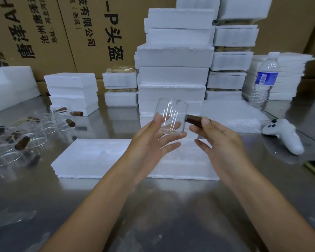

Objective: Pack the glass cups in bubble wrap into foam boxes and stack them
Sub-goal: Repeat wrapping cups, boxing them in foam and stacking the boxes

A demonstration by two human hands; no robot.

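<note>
Both grips are busy with one clear glass cup (171, 117), held in the air just above the open white foam box (91, 157) that lies on the steel desk (153, 206). My left grip (153, 140) cradles the glass wall, thumb on one side and fingers spread under the other. My right grip (218, 140) pinches the stubby brown wooden handle (195, 120) that sticks out from the cup's side. The cup is bare, and what looks like a sheet of bubble wrap (231, 115) lies on the desk beyond my right grip. The hazard, as I judge it, is the smooth glass. My left fingers are loose and nearly straight, so if I free the right to reach for the wrap, the cup could roll off them and strike the desk or the box edge. A wide sweep leftward could also knock the other glass cups (25, 135) crowded there.
</note>
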